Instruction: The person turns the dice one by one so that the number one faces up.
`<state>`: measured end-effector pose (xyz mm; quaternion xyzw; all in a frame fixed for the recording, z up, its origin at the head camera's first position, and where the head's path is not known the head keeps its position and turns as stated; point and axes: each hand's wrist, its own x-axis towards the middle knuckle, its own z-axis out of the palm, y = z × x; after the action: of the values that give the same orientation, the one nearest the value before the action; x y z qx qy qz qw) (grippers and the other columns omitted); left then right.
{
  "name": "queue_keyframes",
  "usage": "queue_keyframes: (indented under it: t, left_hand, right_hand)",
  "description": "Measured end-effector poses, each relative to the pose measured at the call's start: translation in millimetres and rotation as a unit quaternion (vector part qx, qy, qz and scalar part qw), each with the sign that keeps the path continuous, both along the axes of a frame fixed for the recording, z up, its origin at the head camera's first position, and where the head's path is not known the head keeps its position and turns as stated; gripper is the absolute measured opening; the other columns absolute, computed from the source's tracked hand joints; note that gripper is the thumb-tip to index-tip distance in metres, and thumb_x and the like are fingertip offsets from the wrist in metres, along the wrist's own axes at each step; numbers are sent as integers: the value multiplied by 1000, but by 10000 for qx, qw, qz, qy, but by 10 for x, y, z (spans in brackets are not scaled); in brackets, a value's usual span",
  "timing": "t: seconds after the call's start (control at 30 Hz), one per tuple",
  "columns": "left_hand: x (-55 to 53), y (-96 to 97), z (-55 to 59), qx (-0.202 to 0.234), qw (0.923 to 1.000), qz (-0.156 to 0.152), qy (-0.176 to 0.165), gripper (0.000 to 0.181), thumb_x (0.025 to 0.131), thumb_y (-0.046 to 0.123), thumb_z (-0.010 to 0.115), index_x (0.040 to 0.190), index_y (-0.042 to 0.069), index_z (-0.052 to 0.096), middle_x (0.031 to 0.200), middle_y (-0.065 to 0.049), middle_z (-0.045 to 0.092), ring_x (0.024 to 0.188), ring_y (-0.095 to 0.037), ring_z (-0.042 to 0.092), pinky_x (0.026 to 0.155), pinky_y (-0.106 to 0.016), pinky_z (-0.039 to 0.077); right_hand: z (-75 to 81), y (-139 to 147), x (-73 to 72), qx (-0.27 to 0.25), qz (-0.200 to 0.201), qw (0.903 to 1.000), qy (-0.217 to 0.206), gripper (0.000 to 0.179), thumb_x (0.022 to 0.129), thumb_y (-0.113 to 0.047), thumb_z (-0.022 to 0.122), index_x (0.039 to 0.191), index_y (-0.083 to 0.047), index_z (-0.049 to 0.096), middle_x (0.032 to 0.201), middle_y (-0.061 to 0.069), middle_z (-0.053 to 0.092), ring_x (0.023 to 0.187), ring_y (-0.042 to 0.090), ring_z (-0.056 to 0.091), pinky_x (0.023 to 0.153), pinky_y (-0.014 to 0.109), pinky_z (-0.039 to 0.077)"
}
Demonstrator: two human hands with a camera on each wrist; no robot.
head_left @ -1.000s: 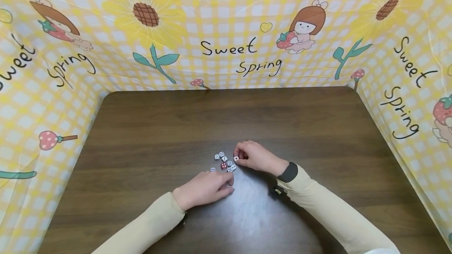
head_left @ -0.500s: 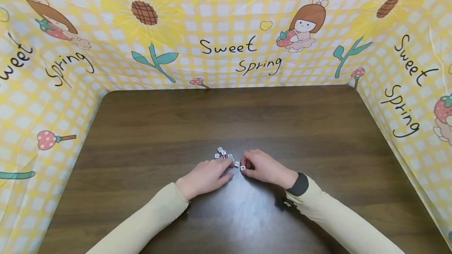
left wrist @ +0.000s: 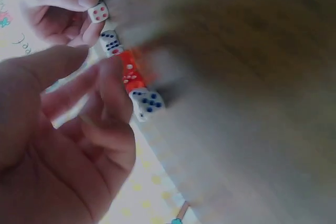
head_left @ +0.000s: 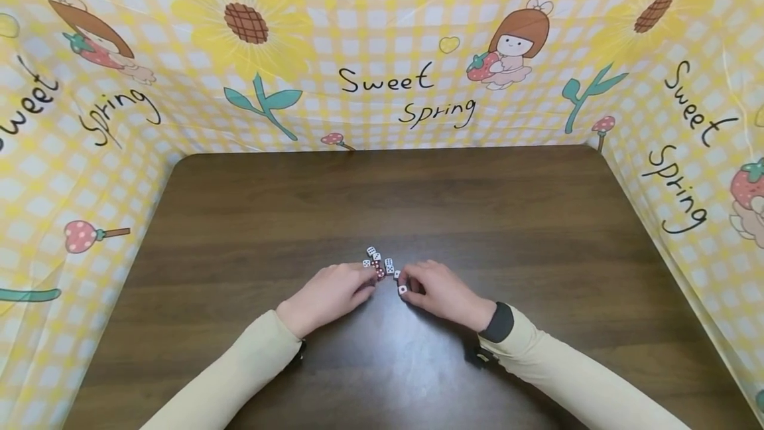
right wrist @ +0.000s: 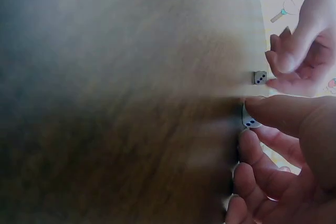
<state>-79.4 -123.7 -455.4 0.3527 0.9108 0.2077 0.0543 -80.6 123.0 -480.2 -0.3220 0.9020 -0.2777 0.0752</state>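
Note:
My right hand (head_left: 447, 290) pinches a white die (head_left: 402, 290) between thumb and fingertips, low over the brown table (head_left: 382, 198). In the left wrist view that white die (left wrist: 98, 12) shows four red pips. Red dice (head_left: 380, 273) lie at the fingertips of my left hand (head_left: 328, 294); its fingers are loosely bent, with thumb and forefinger apart. Close by in the left wrist view are the red dice (left wrist: 130, 72) and a white die with blue pips (left wrist: 148, 103). Another white die (head_left: 397, 275) sits just beside my right fingertips.
Several more white dice lie loosely grouped behind my hands, including a white die (head_left: 371, 251) at the back and a white die (head_left: 389, 262) to the right of the red ones. A yellow checked cloth (head_left: 382, 32) surrounds the table's back and sides.
My left hand went forward over the dice, then drew back left, uncovering red dice. My right hand, with its white die, came nearer the front; some dice have shifted.

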Motion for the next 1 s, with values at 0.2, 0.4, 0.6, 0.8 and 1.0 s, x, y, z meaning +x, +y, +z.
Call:
queue_keyframes:
  t: [0.2,0.4,0.6,0.8,1.0]
  left_hand:
    - [27,-37,-46,-134,9996,219,-74,20,94,16,77,84,18,59,75,9,53,63,-7,47,55,-26,42]
    - [-33,20,-105,-146,9996,150,-181,16,98,20,73,88,18,61,80,7,55,67,-9,49,58,-27,44]
    - [-149,109,-114,-234,9993,287,4,6,102,16,66,99,12,63,90,-2,62,77,-21,62,64,-40,55]
    - [-260,145,-93,-233,9993,304,15,3,102,8,61,102,8,64,95,-6,66,84,-25,67,71,-45,57]
    - [-282,31,-60,101,9955,945,-61,4,97,7,68,96,9,65,85,-3,63,74,-21,60,67,-41,53]
  right_hand:
    - [21,-35,-41,-18,0,10000,-17,13,92,-14,79,98,-15,67,74,-9,54,73,10,49,73,31,41]
    - [44,-109,-102,81,94,9999,-86,13,93,-15,78,99,-14,67,76,-8,54,74,11,50,71,30,42]
    - [46,-164,-213,43,77,9999,50,14,92,-14,78,97,-12,65,77,-5,55,74,13,51,70,30,42]
    - [51,-176,-299,-47,-28,10000,39,13,92,-12,78,96,-11,66,76,-5,55,73,13,51,68,28,42]
    - [49,-118,-252,-18,-97,9999,-57,12,93,-14,77,96,-13,66,76,-7,56,75,12,51,71,30,42]
